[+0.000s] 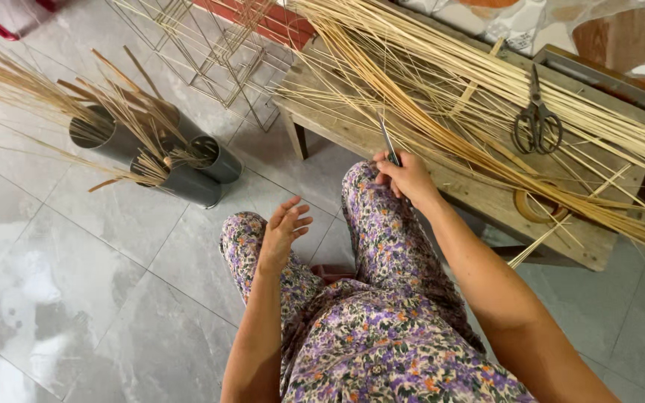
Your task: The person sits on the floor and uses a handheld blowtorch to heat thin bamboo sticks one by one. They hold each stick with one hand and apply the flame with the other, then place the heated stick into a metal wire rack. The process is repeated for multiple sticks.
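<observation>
Rattan strips (487,97) lie in a long loose sheaf across the low wooden table (487,201), running from the far end down to the near corner, most of them untouched and unsorted. The person sits beside it in flowered trousers. Their right hand (404,175) is closed around a thin knife (389,142), the blade pointing up toward the strips at the table's edge and just short of them. The left hand (281,227) hovers open above the left knee, fingers spread, holding nothing. Scissors (537,119) rest on top of the sheaf farther along, and a roll of tape (535,207) sits near the table's front edge. On the tiled floor to the left stand grey pipe sections (188,160) stuffed with shorter reeds and splints. To my eye little is done: no strip is in hand, and the bulk of the pile waits on the table.
</observation>
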